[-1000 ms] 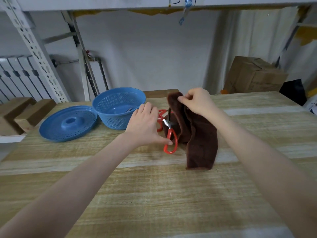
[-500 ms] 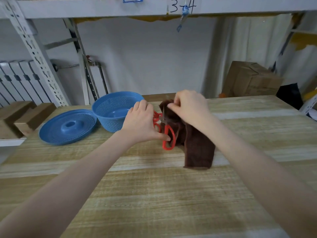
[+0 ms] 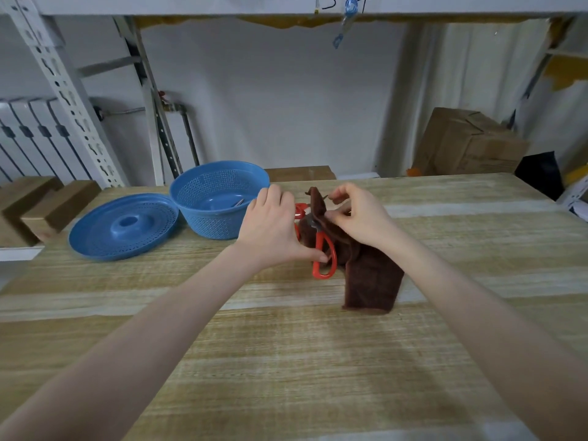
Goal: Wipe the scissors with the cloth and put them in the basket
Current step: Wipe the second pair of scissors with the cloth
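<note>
Right now the person is wiping the scissors [image 3: 324, 242] above the middle of the table [image 3: 286, 361], somewhat toward its far edge. The left hand [image 3: 270, 230] is gripping the red handles, with the thumb at the lower loop and the fingers curled over the upper one, and the blade end is pointing up and away. The right hand [image 3: 362, 219] is pinching the brown cloth [image 3: 372, 278] round the blades just past the pivot, while the cloth's loose end is hanging down to, or nearly to, the tabletop. The blades are lying hidden inside the fold, so whether they are parted or closed cannot be told. To do this stroke well, the pinching fingers should probably be sliding from pivot toward tip, never back against the edge, with cloth doubled between skin and steel. Meanwhile the left hand should be bracing the handles so the tool is not twisting. Both faces are likely needing a pass, so a turn of the wrist looks advisable. The blue basket [image 3: 203, 224] is standing open toward the far left corner, just beside the left hand, with its lid [image 3: 105, 230] lying next to it nearer the left edge, so the drop afterward is looking like a short reach.
</note>
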Tool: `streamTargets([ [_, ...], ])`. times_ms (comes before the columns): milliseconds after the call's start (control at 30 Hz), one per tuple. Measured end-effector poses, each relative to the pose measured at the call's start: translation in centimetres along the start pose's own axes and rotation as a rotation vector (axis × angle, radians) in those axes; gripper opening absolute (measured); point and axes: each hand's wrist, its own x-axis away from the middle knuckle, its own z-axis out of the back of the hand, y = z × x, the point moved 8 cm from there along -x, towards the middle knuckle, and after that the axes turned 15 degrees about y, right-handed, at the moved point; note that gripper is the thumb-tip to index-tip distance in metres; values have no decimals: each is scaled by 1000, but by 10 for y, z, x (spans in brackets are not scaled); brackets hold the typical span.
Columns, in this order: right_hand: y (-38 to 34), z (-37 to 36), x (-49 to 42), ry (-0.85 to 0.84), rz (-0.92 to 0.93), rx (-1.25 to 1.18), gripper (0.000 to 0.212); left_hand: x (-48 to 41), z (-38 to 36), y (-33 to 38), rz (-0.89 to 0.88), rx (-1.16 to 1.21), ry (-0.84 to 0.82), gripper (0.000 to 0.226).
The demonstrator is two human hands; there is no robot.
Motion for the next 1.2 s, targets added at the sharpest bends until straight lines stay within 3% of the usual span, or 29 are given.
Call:
streamTargets([
  [67,5,-2,-5,-37,25,130,33,-1,1,0,-1,-4,1,94],
  [133,3,-6,-7,-97,74,187,33,-2,3,1,-2,-3,2,94],
  [333,-7,-21,-9,-235,4,64,21,-3,5,14,-45,11,26,103],
  [767,-7,-21,2,-440,-9,57,25,5,-6,12,-18,49,-26,96],
  [867,-5,-21,0,-416,-26,59,19,2,-4,13,-21,37,-3,95],
  [1200,4,-26,-8,-194,-68,240,43,6,-15,8,75,68,-33,100],
])
